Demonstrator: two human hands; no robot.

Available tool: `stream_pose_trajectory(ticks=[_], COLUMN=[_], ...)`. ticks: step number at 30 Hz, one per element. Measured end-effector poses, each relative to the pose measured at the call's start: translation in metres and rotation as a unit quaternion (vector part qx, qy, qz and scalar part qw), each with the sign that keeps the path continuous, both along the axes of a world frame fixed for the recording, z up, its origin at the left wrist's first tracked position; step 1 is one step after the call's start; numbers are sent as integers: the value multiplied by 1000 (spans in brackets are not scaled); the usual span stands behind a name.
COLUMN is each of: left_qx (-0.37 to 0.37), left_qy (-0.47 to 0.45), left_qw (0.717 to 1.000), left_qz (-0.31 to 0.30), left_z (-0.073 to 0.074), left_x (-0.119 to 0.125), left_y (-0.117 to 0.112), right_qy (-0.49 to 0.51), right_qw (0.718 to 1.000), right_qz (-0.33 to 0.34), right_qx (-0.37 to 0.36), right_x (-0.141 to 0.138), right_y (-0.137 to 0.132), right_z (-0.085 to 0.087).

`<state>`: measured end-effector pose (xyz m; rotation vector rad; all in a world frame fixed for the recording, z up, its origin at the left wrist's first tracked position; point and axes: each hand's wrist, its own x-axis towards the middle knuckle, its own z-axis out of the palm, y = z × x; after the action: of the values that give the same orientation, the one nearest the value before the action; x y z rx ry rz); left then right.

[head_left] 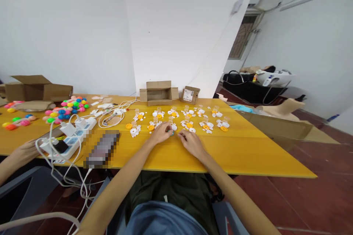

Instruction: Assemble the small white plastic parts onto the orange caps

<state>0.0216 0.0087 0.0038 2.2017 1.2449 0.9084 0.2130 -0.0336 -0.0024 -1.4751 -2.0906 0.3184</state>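
My left hand point(162, 133) is over the yellow table, its thumb and fingers pinched together. Right at its fingertips is a small blue-green piece point(173, 133), too small to name. A short gap to the right, my right hand point(192, 142) has curled, closed fingertips; anything between them is too small to see. Just beyond both hands lie groups of small plastic parts: white gears point(192, 130), orange wheels point(189, 125) and clear cups point(186, 120). One orange wheel point(151, 127) lies just left of my left hand.
Two cardboard boxes, one open point(159, 97) and one labelled point(190, 95), stand against the wall. Leftward are a power strip point(74, 141) with white cables, a phone point(102, 149), colourful balls point(67, 110) and another person's hand point(26, 152). A large carton point(264, 128) stands right of the table.
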Motion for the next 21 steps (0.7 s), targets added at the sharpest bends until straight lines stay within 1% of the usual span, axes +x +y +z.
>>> stream_pose_trajectory(ticks=[3, 8, 11, 21], left_qx=[-14, 1, 2, -11], left_qy=[-2, 3, -3, -13], left_qw=[1000, 1000, 999, 998], left_qz=[-15, -28, -38, -56], left_z=[-3, -7, -7, -5], left_x=[-3, -5, -5, -5], left_y=[0, 0, 0, 0], right_qy=[-13, -31, -60, -192], right_qw=[1000, 998, 995, 977], right_qz=[10, 49, 76, 77], right_qx=[9, 6, 10, -41], right_x=[-2, -6, -10, -22], right_y=[2, 9, 12, 25], right_z=[3, 15, 22, 44])
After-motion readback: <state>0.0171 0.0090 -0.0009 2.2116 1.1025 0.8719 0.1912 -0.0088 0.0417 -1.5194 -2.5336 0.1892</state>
